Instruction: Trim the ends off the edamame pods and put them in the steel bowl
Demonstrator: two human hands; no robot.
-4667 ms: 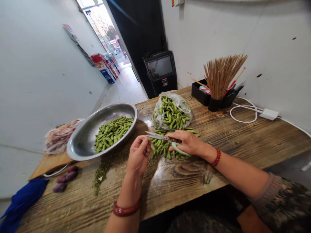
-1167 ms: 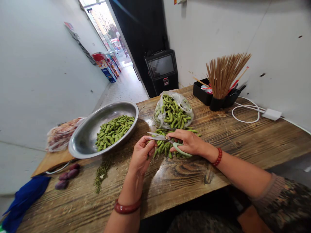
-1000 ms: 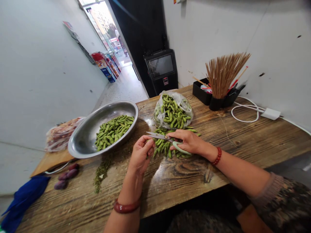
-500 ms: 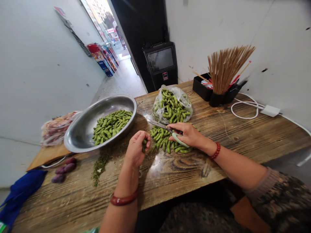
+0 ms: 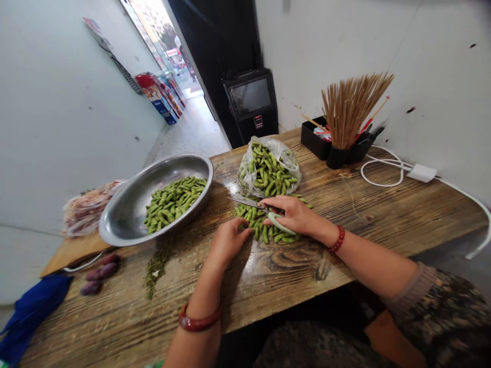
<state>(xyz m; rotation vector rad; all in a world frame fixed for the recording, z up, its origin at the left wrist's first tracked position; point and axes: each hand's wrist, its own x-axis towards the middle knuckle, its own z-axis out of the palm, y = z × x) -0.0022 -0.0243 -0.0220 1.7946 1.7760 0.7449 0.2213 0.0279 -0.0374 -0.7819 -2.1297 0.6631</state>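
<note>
My right hand (image 5: 289, 213) grips scissors (image 5: 279, 222) with pale green handles, its fingers about the loops. The scissor blades point left over a loose pile of green edamame pods (image 5: 265, 232) on the table. At the pile's left edge, my left hand (image 5: 228, 239) has its fingers curled down with the fingertips by the pods; what lies under them is hidden. Just behind the pile, a clear plastic bag (image 5: 293, 171) gapes, full of more pods. On the left, a wide metal basin (image 5: 126, 204) holds a heap of pods.
Small green trimmings (image 5: 156, 271) lie before the basin. Purple oval items (image 5: 100, 273), a blue cloth (image 5: 34, 312) and a bagged lump on a wooden board (image 5: 71, 253) are at left. A black holder of wooden sticks (image 5: 351, 115) and a white cable (image 5: 383, 185) are at back right.
My left hand, which had a green pod in its curled fingers, has moved right and turned down to the pile's edge. My right hand stays over the pile with the scissors.
</note>
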